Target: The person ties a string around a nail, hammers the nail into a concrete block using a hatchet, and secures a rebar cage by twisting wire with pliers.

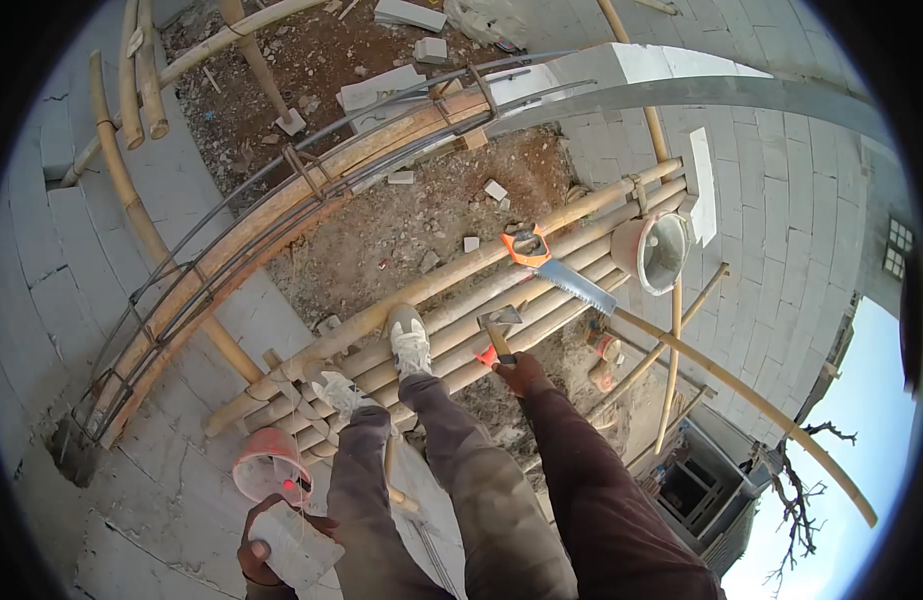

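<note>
At the lower left, my left hand [261, 549] is closed round a pale grey-white piece of block [294, 546]. My right hand [523, 374] grips the wooden handle of a tool with a short flat metal blade [500, 317], trowel-like, though its exact kind is unclear. A small red part [487, 355] shows beside the handle. Ahead of that hand, a handsaw [574, 281] with an orange handle lies across the bamboo poles [462, 305]. Just beyond my left hand stands a reddish bucket [272, 462] with a small red ball and string near its rim.
My shoes [410, 345] rest on the bamboo platform. A mortar-smeared bucket [650, 250] stands at its right end. Steel bars and a curved timber form [312, 205] cross above the rubble-strewn ground [422, 220]. Block walls [782, 220] rise around; a long bamboo pole [752, 405] juts out right.
</note>
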Demonstrator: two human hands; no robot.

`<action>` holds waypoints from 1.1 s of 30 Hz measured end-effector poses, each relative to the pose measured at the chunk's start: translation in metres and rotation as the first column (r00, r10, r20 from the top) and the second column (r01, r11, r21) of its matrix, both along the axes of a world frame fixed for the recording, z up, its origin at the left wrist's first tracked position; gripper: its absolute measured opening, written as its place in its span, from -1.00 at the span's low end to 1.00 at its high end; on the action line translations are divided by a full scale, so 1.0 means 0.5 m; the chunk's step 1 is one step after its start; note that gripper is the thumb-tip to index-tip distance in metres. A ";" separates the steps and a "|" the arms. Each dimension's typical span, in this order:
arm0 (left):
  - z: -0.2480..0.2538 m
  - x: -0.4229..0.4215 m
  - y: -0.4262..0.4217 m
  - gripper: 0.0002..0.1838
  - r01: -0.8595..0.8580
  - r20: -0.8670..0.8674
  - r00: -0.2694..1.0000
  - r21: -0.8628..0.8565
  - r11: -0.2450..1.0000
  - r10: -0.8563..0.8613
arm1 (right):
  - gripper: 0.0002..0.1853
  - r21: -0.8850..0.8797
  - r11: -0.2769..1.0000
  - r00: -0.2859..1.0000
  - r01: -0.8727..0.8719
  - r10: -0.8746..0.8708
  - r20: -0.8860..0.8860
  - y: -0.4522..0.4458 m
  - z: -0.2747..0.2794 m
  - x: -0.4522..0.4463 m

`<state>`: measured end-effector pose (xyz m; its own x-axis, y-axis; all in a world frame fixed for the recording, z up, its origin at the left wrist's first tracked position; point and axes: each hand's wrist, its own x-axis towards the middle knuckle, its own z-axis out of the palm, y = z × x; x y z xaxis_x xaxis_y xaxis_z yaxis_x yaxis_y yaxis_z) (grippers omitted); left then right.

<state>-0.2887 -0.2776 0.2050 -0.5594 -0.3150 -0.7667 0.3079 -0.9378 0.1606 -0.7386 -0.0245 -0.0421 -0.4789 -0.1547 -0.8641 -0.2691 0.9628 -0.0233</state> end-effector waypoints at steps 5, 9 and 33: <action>-0.035 -0.150 0.039 -0.33 0.218 -0.106 0.972 0.085 0.972 -0.209 | -0.37 0.012 0.996 0.996 -0.086 0.086 -0.001 0.043 -0.042 -0.007; -0.073 -0.231 0.040 -0.33 0.360 -0.073 0.932 0.069 0.931 -0.355 | -0.38 0.067 0.997 0.999 -0.042 0.041 0.020 0.057 -0.097 0.000; -0.444 -0.283 -0.175 -0.33 0.574 -0.211 0.717 -0.361 0.735 -0.664 | -0.42 0.042 0.965 0.816 0.259 -0.242 0.525 0.126 -0.418 0.178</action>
<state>-0.4300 -0.3650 -0.0169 -0.8851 0.0343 -0.4641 -0.2539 -0.8714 0.4197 -0.6497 0.0383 -0.2513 0.0155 -0.1217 -0.9924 0.0417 0.9918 -0.1210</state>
